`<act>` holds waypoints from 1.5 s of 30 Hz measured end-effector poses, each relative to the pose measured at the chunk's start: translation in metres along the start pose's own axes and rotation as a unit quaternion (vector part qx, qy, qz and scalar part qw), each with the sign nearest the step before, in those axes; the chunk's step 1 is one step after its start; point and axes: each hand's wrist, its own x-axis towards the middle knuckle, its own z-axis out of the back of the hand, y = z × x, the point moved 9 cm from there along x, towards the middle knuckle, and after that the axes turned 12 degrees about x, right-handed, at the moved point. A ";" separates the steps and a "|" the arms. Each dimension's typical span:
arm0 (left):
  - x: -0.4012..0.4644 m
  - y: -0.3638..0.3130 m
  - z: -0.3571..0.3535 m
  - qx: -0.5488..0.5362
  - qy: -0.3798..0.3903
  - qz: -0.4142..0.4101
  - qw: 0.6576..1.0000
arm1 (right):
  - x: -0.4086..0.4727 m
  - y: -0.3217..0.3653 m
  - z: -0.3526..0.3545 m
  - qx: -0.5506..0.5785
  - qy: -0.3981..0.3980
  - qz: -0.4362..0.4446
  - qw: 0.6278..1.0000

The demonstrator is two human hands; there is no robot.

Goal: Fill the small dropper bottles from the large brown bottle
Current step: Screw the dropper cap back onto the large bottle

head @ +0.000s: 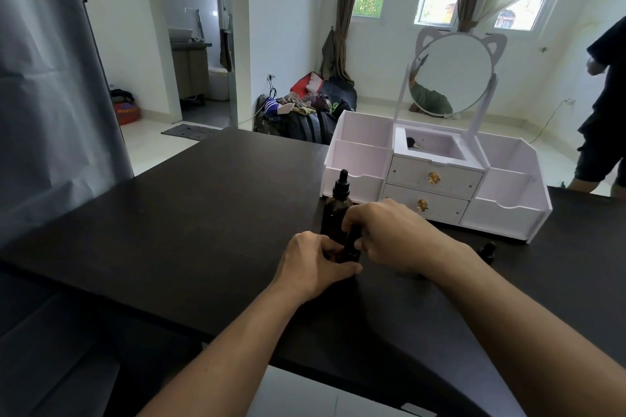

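The large brown bottle [337, 210] stands upright on the black table [203, 213], its black dropper cap on, just behind my hands. A small dark dropper bottle [352, 249] stands between my hands. My left hand [313, 266] grips its lower body from the left. My right hand [389, 234] curls its fingers round the bottle's top. Another small dropper bottle [487, 251] lies on the table to the right, beside my right forearm.
A white vanity organiser [437, 179] with drawers and a cat-ear mirror [454, 74] stands at the table's back right, close behind the bottles. A person in dark clothes [603, 112] stands at the far right. Bags lie on the floor beyond the table.
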 end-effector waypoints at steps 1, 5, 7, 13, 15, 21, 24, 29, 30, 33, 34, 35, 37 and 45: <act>0.000 0.000 0.000 0.001 0.001 -0.001 1.000 | 0.000 -0.001 0.000 0.002 0.002 0.000 1.000; -0.002 -0.001 0.001 0.009 -0.002 -0.008 1.000 | 0.001 -0.003 -0.004 0.012 -0.003 -0.003 1.000; -0.002 -0.001 0.001 0.012 -0.002 -0.008 1.000 | 0.001 -0.003 -0.005 0.005 -0.007 -0.003 1.000; -0.002 -0.001 0.000 -0.002 0.003 -0.003 1.000 | -0.001 -0.001 -0.006 0.007 0.005 0.011 1.000; -0.003 -0.002 0.000 0.003 0.004 -0.008 1.000 | 0.000 -0.001 -0.007 0.014 0.001 0.015 1.000; -0.002 -0.002 0.000 0.013 -0.001 -0.008 1.000 | 0.002 -0.004 -0.008 0.016 -0.007 0.005 1.000; -0.002 -0.001 0.000 -0.003 0.003 -0.002 1.000 | -0.001 -0.002 -0.009 0.032 0.011 0.014 0.999; -0.003 -0.002 0.000 0.002 0.005 -0.009 1.000 | 0.001 -0.003 -0.010 0.033 0.007 0.014 0.999; -0.003 -0.002 0.000 0.005 0.004 -0.013 1.000 | 0.002 -0.003 -0.011 0.032 0.001 0.011 0.999; -0.002 -0.003 0.000 0.007 0.002 -0.018 1.000 | 0.003 -0.004 -0.012 0.029 -0.002 0.005 1.000; -0.003 -0.003 0.000 0.007 0.002 -0.014 1.000 | 0.003 -0.004 -0.012 0.029 0.000 0.004 1.000; -0.003 -0.003 0.000 0.006 0.001 -0.011 1.000 | 0.003 -0.004 -0.011 0.031 0.003 0.005 1.000; -0.003 -0.003 0.001 -0.001 -0.002 -0.010 1.000 | 0.001 -0.004 -0.010 0.035 0.009 0.011 0.999; 0.000 -0.001 -0.003 0.016 0.008 -0.016 1.000 | 0.000 -0.004 -0.010 0.024 -0.030 -0.007 0.999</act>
